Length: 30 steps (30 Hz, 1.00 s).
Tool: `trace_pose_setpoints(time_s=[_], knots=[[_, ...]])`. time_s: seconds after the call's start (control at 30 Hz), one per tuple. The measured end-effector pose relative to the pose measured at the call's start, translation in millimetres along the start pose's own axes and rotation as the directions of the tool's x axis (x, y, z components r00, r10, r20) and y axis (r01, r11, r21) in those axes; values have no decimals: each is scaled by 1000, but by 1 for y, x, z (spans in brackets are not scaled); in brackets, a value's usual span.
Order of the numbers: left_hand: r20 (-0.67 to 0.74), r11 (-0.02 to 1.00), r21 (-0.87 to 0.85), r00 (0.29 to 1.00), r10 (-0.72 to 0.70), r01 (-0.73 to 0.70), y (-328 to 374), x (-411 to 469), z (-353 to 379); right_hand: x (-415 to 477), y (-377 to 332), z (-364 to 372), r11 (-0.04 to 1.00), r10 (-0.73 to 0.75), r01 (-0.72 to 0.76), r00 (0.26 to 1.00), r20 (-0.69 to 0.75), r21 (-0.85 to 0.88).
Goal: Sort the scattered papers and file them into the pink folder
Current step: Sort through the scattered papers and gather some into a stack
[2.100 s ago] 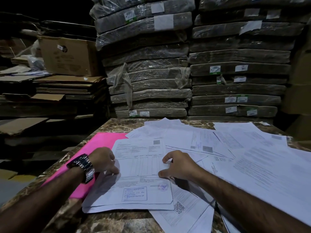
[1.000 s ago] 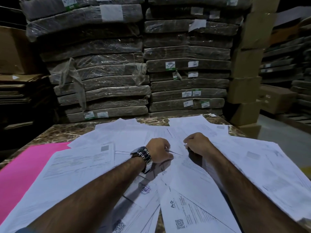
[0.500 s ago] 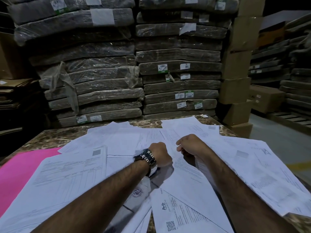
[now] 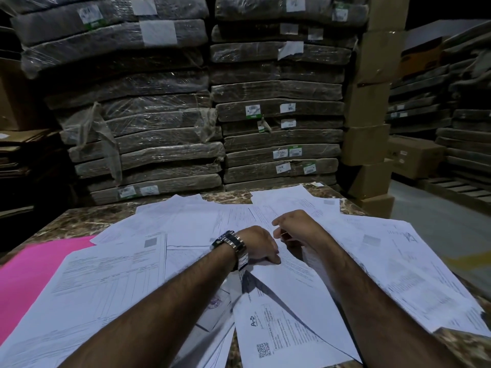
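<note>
At the table's (image 4: 79, 224) centre, loose papers (image 4: 398, 274) overlap across the top. Left hand (image 4: 261, 247), wearing a watch (image 4: 231, 244), rests curled, fingertips pressing a sheet. Right hand (image 4: 295, 225) hovers half-curled, gripping nothing visible. Folder (image 4: 34, 272) lies at the left edge, partly under papers.
</note>
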<state>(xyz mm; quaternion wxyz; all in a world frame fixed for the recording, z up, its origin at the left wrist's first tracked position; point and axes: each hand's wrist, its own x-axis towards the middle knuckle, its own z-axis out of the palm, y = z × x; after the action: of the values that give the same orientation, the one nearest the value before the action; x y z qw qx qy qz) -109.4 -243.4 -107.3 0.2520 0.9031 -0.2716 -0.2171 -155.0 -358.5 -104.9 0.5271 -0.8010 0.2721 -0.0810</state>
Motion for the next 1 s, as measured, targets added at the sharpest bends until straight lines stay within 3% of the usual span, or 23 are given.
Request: trace_pose_setpoints(time_s=[0.13,0.33,0.5,0.6,0.67,0.73,0.87,1.0], knots=[[113,998,40,993,41,-46,-6,-4,-11,-13,-13,-16,999,-32,32,999,34,26],[19,987,-157,999,42,-38,-49,-12,-37,-37,-1,-48,990,-56,60,998,30,-126],[-87,918,-393,996,19,-52,-94,-30,-55,-53,24,-48,997,-19,15,999,-50,-77],[-143,826,-559,990,-11,-71,-112,-41,-61,-62,24,-38,995,12,-15,999,30,100],[-187,794,-603,982,-40,-83,-117,-53,-63,-66,19,-27,933,42,-79,993,113,350],[-235,768,-633,970,-66,-101,-121,-64,-65,-67,15,-16,870,18,-96,986,164,484],[-311,746,-654,944,-112,-127,-135,-89,-72,-66,-2,7,938,-109,54,984,142,344],[-377,788,-601,917,-132,-133,-161,-125,-87,-67,-21,39,960,-214,166,955,207,224]])
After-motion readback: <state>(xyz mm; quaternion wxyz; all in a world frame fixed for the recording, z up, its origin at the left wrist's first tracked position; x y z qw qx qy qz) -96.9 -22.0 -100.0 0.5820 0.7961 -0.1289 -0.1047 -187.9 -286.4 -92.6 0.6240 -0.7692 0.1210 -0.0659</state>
